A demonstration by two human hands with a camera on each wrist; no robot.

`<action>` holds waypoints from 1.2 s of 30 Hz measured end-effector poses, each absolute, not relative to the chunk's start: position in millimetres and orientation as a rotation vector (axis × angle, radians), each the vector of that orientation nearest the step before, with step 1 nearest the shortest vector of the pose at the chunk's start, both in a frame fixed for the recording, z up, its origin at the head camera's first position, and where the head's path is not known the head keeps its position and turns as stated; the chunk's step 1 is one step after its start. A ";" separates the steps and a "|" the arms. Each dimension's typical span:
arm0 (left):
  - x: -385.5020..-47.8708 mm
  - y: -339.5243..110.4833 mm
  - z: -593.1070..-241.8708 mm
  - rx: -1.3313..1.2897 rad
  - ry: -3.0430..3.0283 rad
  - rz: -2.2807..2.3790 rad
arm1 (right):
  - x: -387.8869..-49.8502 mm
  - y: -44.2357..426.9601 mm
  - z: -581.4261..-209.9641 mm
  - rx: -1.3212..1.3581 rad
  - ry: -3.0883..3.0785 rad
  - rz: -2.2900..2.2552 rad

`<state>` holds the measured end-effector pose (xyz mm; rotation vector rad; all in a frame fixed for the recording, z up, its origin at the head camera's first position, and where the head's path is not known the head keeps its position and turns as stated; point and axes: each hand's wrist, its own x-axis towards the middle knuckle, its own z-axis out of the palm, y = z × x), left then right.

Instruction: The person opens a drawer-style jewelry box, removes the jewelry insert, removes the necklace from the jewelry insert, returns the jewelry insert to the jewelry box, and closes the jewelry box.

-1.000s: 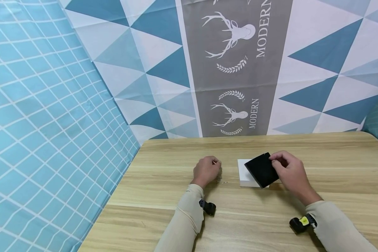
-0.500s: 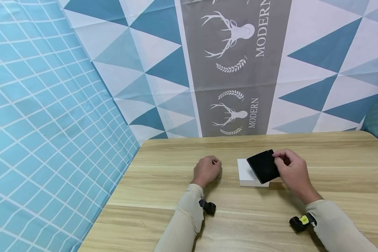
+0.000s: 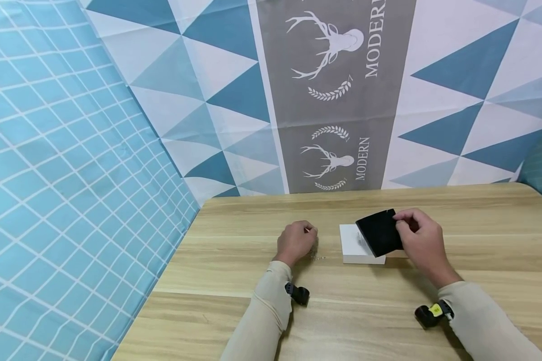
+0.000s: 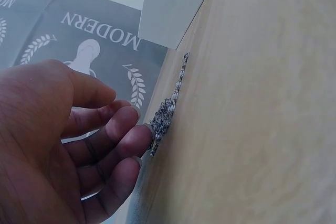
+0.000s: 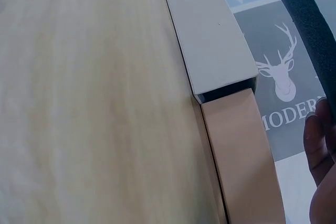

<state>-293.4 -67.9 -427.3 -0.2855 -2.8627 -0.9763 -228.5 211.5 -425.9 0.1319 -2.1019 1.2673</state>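
"MODERN" lettering (image 3: 363,158) behind black pad (image 3: 378,233)

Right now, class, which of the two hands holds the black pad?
The right hand, pinching the black pad by its edge; the left hand is beside the silvery chain.

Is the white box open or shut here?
Open: the right wrist view shows a brown tray extending out of the white box, its mouth showing dark.

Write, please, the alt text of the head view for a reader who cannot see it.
A right hand pinches a black square pad, which partly hides a white box on a wooden table. The left hand is beside a small metal chain, before a deer-patterned backdrop.
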 end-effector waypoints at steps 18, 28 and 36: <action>-293.6 -64.6 -426.6 -0.286 -2.857 -0.944 | -229.5 217.3 -423.6 0.031 -2.045 1.229; -292.1 -64.5 -426.3 -0.292 -2.858 -0.970 | -229.0 223.0 -424.4 0.033 -2.028 1.248; -293.6 -63.8 -428.2 -0.288 -2.870 -0.958 | -230.4 225.9 -424.0 -0.033 -2.024 1.244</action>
